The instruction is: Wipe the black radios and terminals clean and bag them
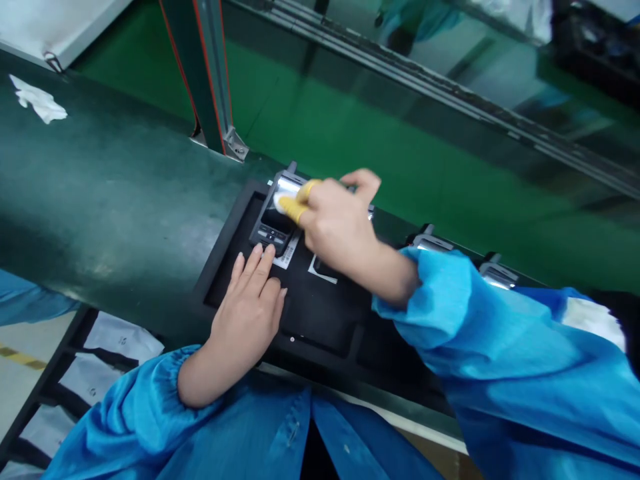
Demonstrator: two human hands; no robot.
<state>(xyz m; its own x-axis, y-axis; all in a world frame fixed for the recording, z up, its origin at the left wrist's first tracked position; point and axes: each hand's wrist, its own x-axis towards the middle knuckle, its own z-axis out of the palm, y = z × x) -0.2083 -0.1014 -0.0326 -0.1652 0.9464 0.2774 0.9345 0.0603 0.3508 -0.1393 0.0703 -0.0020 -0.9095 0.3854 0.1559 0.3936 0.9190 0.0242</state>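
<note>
A black handheld radio (273,223) with a screen, a few keys and a stubby top knob lies in a black tray (223,257). My left hand (250,307) rests its outstretched fingertips against the radio's lower end, beside a white label (289,253). Yellow finger covers sit on the fingers of my right hand (340,220), which pinches a small white wipe (279,202) against the radio's screen. Part of the screen is hidden under those fingers. Beneath my right wrist, another dark device is mostly covered.
More radios (434,241) lie along the tray to the right, partly behind my sleeve. A metal post (210,80) rises from the green bench (125,200). A crumpled white tissue (39,100) lies at left. Below, a black rack (45,373) holds several grey-white packets.
</note>
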